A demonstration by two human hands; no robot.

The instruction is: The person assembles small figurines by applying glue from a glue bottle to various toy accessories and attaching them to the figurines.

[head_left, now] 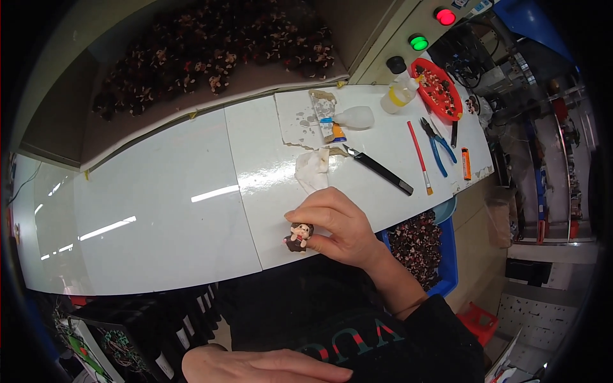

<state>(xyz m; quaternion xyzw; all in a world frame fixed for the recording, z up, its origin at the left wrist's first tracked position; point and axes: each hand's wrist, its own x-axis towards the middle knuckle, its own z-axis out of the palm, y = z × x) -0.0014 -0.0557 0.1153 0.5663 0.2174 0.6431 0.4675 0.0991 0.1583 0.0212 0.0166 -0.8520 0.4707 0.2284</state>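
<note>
My right hand (338, 226) pinches a small brown-and-cream figurine (298, 237) between thumb and fingers, above the near edge of the white tabletop (166, 236). The figurine has a dark brown body and a pale face turned up. Low in the view, my left hand (265, 367) lies across the front of my dark shirt, its fingers stretched out and nothing seen in it. Just beyond the right hand is a crumpled white cloth (312, 169). A black utility knife (380, 171) rests to the right of the cloth, blade toward it.
A deep bay (255, 86) at the back holds many dark figurines. To the right lie a red brush (419, 153), blue-handled pliers (438, 148), a squeeze bottle (354, 117), a yellow-banded bottle (399, 96) and a red tray (418, 62). A blue crate (452, 258) sits below the table edge.
</note>
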